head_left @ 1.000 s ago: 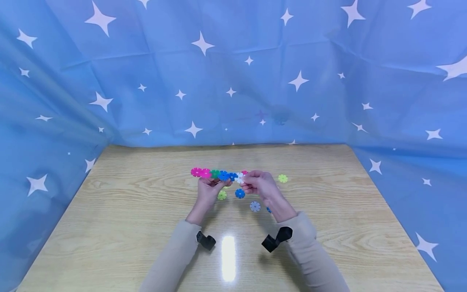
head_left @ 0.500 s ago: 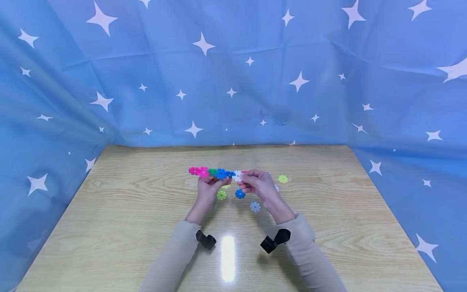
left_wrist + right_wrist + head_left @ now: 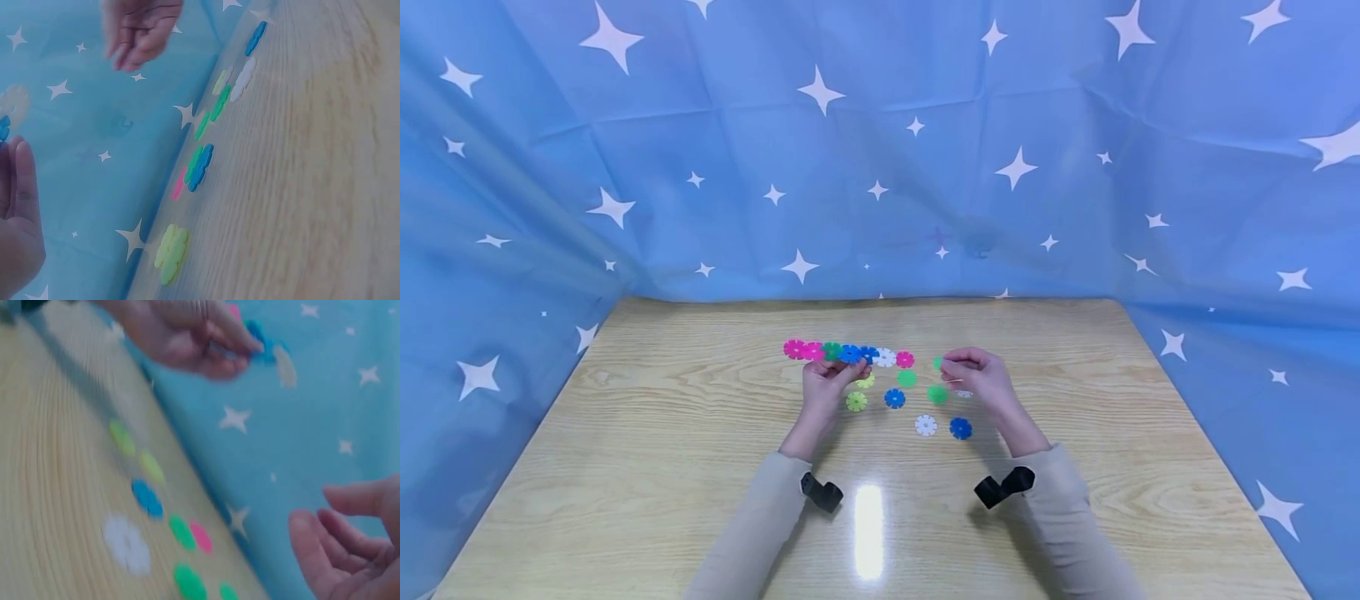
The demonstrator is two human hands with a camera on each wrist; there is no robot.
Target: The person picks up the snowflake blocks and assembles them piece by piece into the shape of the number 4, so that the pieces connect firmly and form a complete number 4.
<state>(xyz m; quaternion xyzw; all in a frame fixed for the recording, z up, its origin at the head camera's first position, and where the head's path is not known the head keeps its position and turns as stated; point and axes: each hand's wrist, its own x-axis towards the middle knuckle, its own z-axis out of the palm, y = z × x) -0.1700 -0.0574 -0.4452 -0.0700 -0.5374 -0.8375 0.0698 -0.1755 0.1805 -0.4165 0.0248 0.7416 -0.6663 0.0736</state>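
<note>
A chain of interlocked notched plastic discs [image 3: 831,351] runs pink, pink, green, blue, blue and white from left to right. My left hand [image 3: 826,387] pinches it at the blue discs, thumb in front, holding it up over the table. The white disc [image 3: 885,357] forms its right end and also shows in the right wrist view as a pale disc [image 3: 285,366]. Apart from the chain, my right hand [image 3: 981,382] hovers over the loose discs. In the right wrist view a gap shows between the thumb and bent fingers of this right hand [image 3: 350,544], with nothing between them.
Several loose discs lie on the wooden table [image 3: 685,467]: a pink disc [image 3: 906,359], a green disc [image 3: 937,394], a yellow-green disc [image 3: 856,402], blue discs such as this dark blue disc [image 3: 960,428], and a white disc [image 3: 926,426]. A blue star-patterned cloth [image 3: 880,150] hangs behind.
My right hand has let go of the white disc at the chain's end and moved right. The left hand has shifted slightly left with the chain.
</note>
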